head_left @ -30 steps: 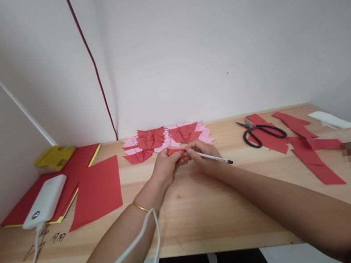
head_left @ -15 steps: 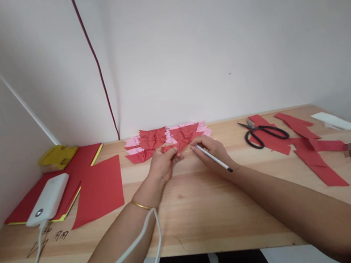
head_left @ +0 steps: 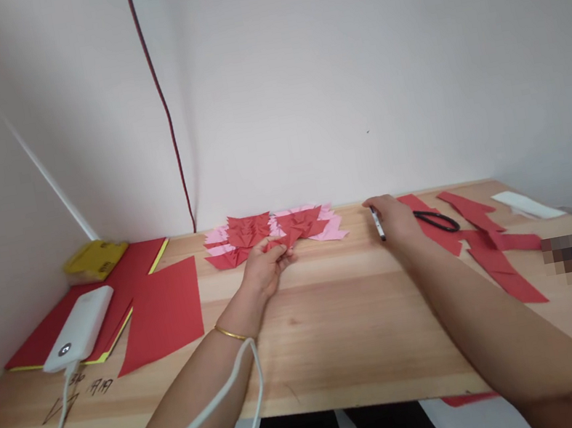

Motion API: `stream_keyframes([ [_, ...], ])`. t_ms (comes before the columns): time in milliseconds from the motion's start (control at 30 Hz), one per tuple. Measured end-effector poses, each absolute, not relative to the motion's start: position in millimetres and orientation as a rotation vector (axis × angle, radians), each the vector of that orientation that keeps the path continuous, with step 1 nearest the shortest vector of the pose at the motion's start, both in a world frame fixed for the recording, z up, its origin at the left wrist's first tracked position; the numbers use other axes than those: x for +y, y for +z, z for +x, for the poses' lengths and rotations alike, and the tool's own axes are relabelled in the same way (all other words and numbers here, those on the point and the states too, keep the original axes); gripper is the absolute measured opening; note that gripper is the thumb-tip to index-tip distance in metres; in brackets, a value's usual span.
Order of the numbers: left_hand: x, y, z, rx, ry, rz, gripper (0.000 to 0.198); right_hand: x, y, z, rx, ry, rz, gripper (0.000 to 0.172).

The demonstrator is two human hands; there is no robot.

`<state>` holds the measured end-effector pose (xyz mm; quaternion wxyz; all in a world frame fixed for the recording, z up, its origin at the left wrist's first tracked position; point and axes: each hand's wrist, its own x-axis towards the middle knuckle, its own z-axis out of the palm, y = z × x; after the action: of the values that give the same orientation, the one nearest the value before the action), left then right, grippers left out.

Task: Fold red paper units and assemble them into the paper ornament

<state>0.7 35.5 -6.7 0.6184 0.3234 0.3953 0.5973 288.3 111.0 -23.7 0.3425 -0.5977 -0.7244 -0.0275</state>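
My left hand (head_left: 266,262) pinches a small folded red paper piece (head_left: 276,245) at the front of a pile of folded red and pink paper pieces (head_left: 277,229) near the back of the wooden table (head_left: 314,312). A gold bangle sits on that wrist. My right hand (head_left: 393,219) lies far to the right, closed round a white pen (head_left: 377,223) with a dark tip. That hand rests just left of the black scissors (head_left: 439,220), whose blades it covers.
Red paper sheets (head_left: 159,310) lie at the left, with a white power bank (head_left: 80,328) on them and a yellow pad (head_left: 95,258) behind. Its white cable runs over my left forearm. Red paper strips (head_left: 498,258) lie at the right. A wall stands close behind.
My right hand with the pen has left the folded piece and swung right to the scissors. My left hand stays at the pile with the red piece.
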Motion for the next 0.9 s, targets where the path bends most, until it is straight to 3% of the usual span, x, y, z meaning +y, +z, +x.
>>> stream_keyframes([
  [400,33,-6,2,0.935,1.334,0.820,0.033,114,-31,299,-1.960,-0.120,-1.808,0.032],
  [600,31,-7,6,1.047,1.317,0.954,0.029,90,-6,255,-1.781,-0.076,-1.236,0.031],
  [767,28,-10,11,1.096,1.221,1.128,0.023,65,-3,209,-2.204,0.157,-0.865,0.031],
  [900,27,-13,13,1.052,1.177,1.159,0.022,57,-6,198,-2.353,0.401,-0.818,0.023],
])
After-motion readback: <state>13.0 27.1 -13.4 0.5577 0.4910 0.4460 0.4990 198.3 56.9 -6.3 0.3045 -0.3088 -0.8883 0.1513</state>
